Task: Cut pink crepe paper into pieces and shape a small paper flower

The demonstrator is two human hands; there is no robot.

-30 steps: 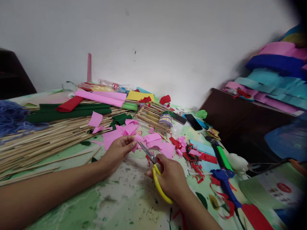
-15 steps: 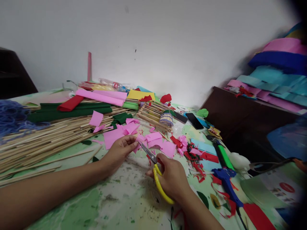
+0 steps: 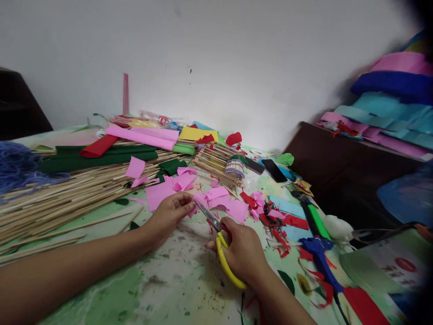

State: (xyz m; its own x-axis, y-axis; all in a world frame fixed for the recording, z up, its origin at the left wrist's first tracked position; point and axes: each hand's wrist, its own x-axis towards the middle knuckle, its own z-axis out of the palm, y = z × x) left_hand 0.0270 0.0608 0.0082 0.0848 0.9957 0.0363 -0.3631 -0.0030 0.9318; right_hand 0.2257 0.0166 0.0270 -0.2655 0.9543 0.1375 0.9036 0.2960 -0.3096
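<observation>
Between the thumb and fingers of my left hand [image 3: 173, 213] is a small piece of pink paper [image 3: 192, 210], mostly hidden by the fingertips. My right hand [image 3: 244, 248] grips yellow-handled scissors [image 3: 226, 266]. Their blades point up and left, with the tips touching or very near the pink piece. The blades look almost closed. Several pink paper squares [image 3: 237, 209] and crumpled pink scraps lie on the table just beyond both hands.
Long thin wooden sticks [image 3: 67, 198] spread over the left, beside blue yarn [image 3: 16, 164]. A stick frame [image 3: 213, 163] and a black phone [image 3: 274, 170] lie farther back. At right are a blue glue gun [image 3: 320, 257], red scraps [image 3: 280, 237] and a pale green container [image 3: 379, 262].
Almost nothing differs. Both hands and the scissors hold nearly the same place, and the view has shifted very slightly.
</observation>
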